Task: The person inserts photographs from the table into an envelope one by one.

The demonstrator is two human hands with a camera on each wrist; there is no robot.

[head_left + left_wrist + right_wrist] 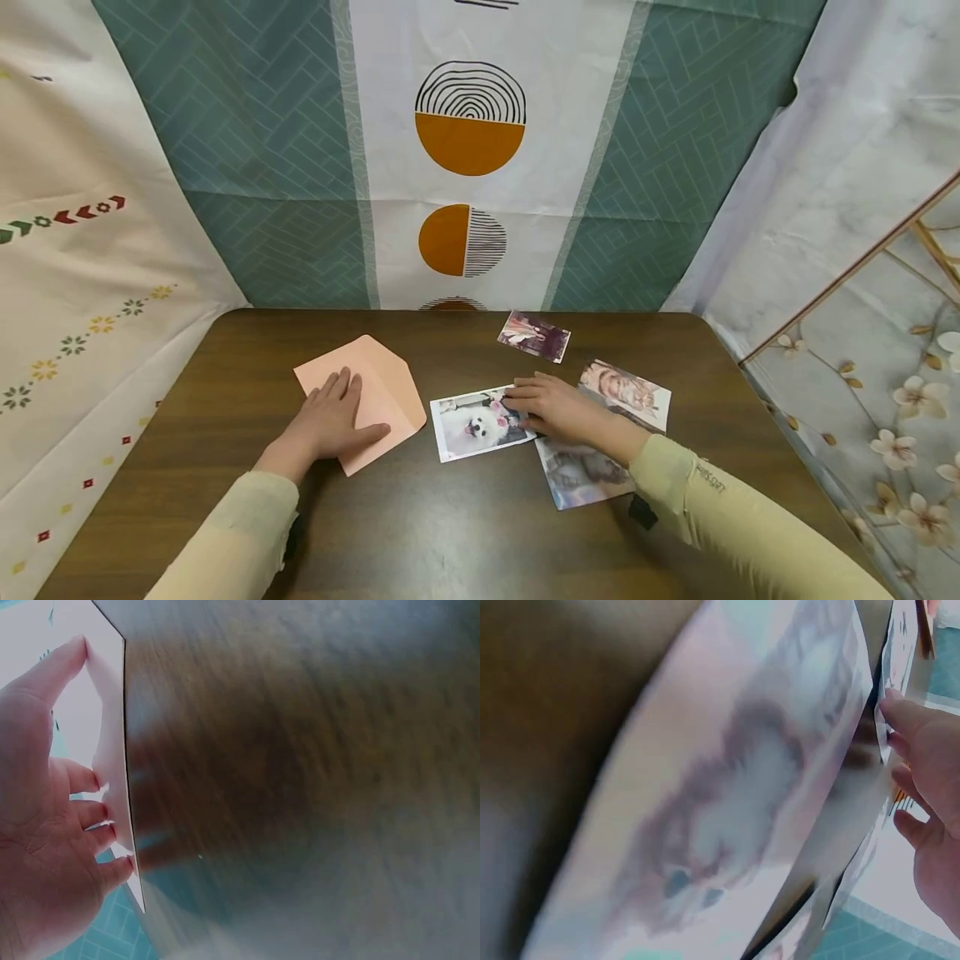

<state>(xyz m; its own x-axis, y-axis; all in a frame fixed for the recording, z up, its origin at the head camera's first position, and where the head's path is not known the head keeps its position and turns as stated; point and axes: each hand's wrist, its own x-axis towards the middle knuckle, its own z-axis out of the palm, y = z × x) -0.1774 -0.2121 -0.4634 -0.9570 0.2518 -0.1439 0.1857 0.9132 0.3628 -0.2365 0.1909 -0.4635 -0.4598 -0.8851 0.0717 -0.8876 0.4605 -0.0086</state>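
Observation:
A pink envelope [384, 377] lies on the table at the left, its flap unfolded toward the right. My left hand [330, 417] rests on it with fingers spread and thumb reaching out along the paper; the left wrist view shows the fingertips on its surface. In the middle lies a white-bordered photo of a fluffy white dog [472, 427] beside pink flowers. The fingertips of my right hand [558, 408] touch its right end and cover that part. Beneath my right wrist is a larger photo of a furry animal [742, 780], partly hidden by the arm.
Behind my right forearm lies another photo with a white border [630, 392], overlapping the larger one. A small dark photo [534, 336] sits near the far edge of the brown wooden table [420, 533]. Patterned cloths [292, 167] hang behind and at both sides.

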